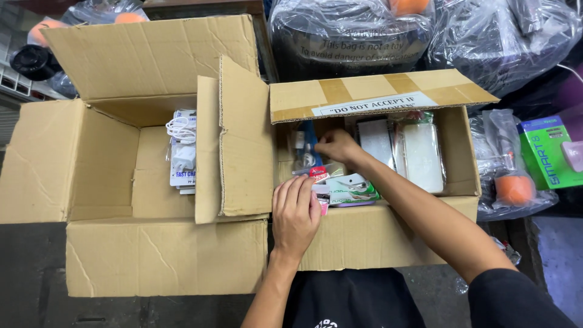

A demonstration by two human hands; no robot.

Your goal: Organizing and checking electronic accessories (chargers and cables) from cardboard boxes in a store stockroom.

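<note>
Two cardboard boxes sit open side by side below you, and both your hands are at the right box (461,176): your left hand (296,215) lies over its near edge, fingers together and curled loosely over small packets (351,189) stacked at the front, while your right hand (337,146) reaches deeper in, fingers bent around what looks like a packet, though the grip is partly hidden. Clear flat packs (422,155) stand at that box's right side, and the left box (79,158) holds white charger packs (182,152).
</note>
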